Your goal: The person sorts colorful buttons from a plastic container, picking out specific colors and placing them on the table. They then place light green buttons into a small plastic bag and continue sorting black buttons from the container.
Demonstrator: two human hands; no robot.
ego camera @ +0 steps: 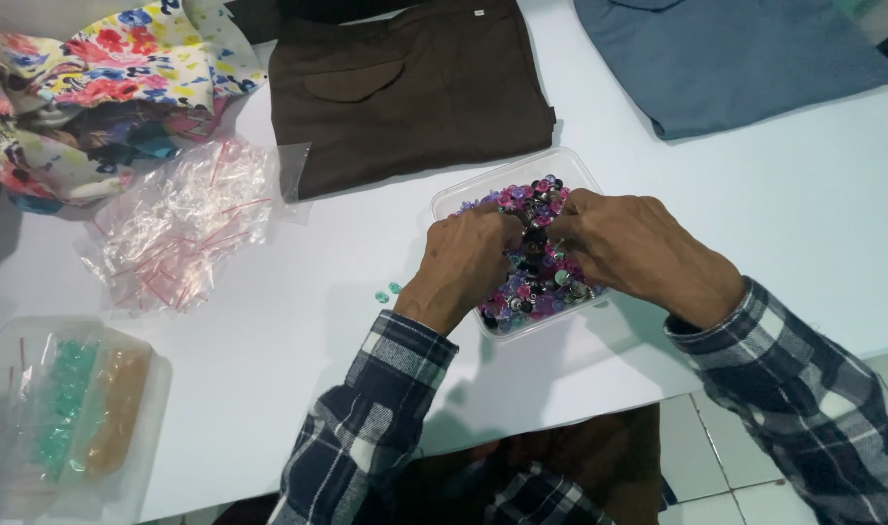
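A clear plastic tub (497,180) on the white table (288,321) holds several small buttons (539,277) in pink, purple, black and teal. My left hand (461,264) and my right hand (636,251) are both over the tub with fingertips pinched together in the pile. What the fingertips hold is too small to tell. Two teal buttons (386,292) lie loose on the table just left of my left hand.
A heap of small clear zip bags (183,222) lies at the left. A clear tray (69,413) with bagged teal and tan buttons sits at the near left. Brown cloth (405,87), blue cloth (726,58) and floral cloth (94,68) lie at the back.
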